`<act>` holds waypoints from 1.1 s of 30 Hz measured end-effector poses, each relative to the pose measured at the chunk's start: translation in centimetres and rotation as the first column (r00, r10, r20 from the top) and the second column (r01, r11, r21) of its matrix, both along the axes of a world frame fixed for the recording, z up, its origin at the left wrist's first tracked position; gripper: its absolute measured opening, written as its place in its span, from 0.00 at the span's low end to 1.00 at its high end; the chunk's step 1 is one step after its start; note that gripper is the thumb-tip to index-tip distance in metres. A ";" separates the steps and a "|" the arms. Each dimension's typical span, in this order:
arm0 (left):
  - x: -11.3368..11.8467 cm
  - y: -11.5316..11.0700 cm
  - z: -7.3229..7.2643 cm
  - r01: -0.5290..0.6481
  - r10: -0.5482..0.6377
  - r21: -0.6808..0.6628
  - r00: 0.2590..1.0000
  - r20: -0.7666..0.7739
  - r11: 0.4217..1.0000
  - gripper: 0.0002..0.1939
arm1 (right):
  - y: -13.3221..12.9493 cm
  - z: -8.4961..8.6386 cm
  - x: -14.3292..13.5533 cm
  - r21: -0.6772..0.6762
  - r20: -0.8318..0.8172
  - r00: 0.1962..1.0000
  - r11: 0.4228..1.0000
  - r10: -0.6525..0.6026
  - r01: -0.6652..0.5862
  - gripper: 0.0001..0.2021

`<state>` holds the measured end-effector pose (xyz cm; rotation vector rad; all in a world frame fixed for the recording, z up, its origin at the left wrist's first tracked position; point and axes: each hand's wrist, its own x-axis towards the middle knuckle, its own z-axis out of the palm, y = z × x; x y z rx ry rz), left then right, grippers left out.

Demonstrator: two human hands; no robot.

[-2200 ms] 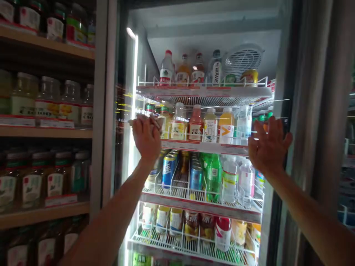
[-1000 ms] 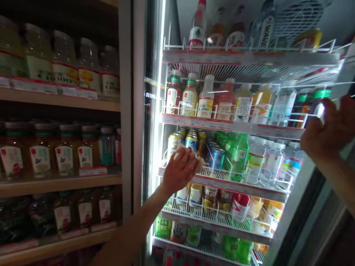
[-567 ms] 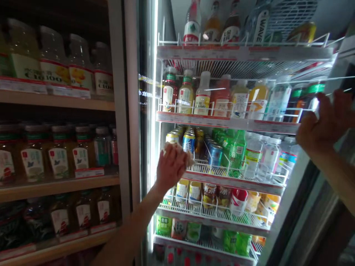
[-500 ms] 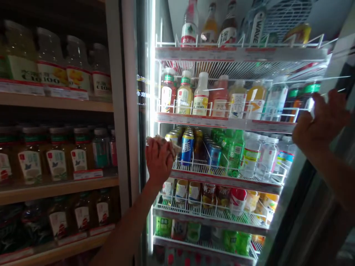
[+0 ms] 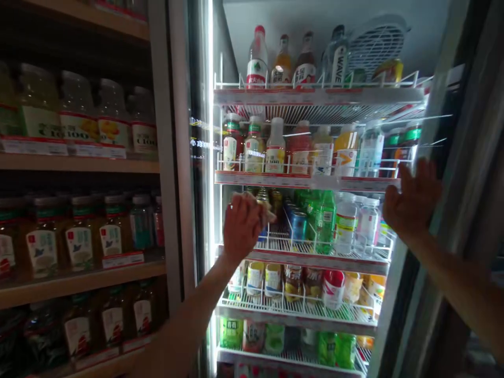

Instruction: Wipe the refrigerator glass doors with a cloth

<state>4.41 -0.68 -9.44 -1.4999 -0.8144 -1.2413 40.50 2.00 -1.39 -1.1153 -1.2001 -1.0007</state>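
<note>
The left hand (image 5: 241,227) and right hand (image 5: 412,202) are bare, as are the tapering left forearm (image 5: 197,311) and right forearm (image 5: 444,269).

left hand (image 5: 241,227): moved rightward | cloth (image 5: 268,212): shifted with it | blue can (image 5: 262,234): now mostly hidden

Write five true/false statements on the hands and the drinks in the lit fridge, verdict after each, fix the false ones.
1. The left hand holds a crumpled cloth. True.
2. The right hand is clenched in a fist. False: it is open and spread.
3. The red-capped bottle stands on the top shelf. True.
4. The WAVE bottle stands on the lowest shelf. False: it is on the top shelf.
5. In the picture, the large green bottle is right of the blue can. True.
</note>
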 end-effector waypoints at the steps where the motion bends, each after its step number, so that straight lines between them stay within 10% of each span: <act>1: -0.5 0.1 0.6 -0.010 0.008 0.015 0.995 0.103 1.000 0.20 | 0.1 -0.7 0.0 0.017 0.054 0.998 1.000 -0.008 0.007 0.26; 5: 1.7 -0.3 -1.5 0.034 -0.039 -0.040 0.987 -0.155 0.999 0.20 | 0.9 -2.5 0.3 0.150 0.209 0.977 0.989 -0.040 0.009 0.26; 9: 4.7 -1.2 -5.8 -0.023 -0.061 -0.139 0.817 -0.574 0.990 0.20 | 1.3 -2.7 0.8 0.203 0.250 0.967 0.979 -0.043 -0.010 0.25; 12: 2.5 -1.2 -5.3 -0.083 -0.025 -0.126 0.733 -0.679 0.989 0.20 | 1.2 -2.5 0.8 0.215 0.259 0.966 0.976 -0.025 -0.032 0.24; 17: -3.9 -0.8 -2.2 -0.161 0.153 -0.034 0.975 -0.160 0.986 0.18 | 1.1 -2.6 0.6 0.203 0.251 0.968 0.978 -0.003 -0.049 0.24; 19: -4.3 -1.0 -3.4 -0.169 0.166 -0.038 0.984 -0.067 0.985 0.18 | 1.1 -2.6 0.6 0.192 0.234 0.972 0.980 -0.002 -0.044 0.24; 24: -3.3 -1.3 -8.5 -0.080 0.014 -0.158 0.924 -0.382 0.984 0.19 | 1.0 -2.6 0.6 0.167 0.225 0.974 0.986 -0.011 -0.027 0.24; 30: -5.5 -0.7 -7.6 -0.096 0.119 -0.097 0.955 0.271 0.991 0.27 | 1.1 -2.6 0.4 0.179 0.221 0.975 0.983 -0.008 -0.032 0.24; 33: -3.6 -1.0 -9.1 -0.048 0.052 -0.114 0.998 0.028 0.992 0.26 | 1.0 -2.6 0.4 0.171 0.209 0.978 0.985 -0.005 -0.031 0.24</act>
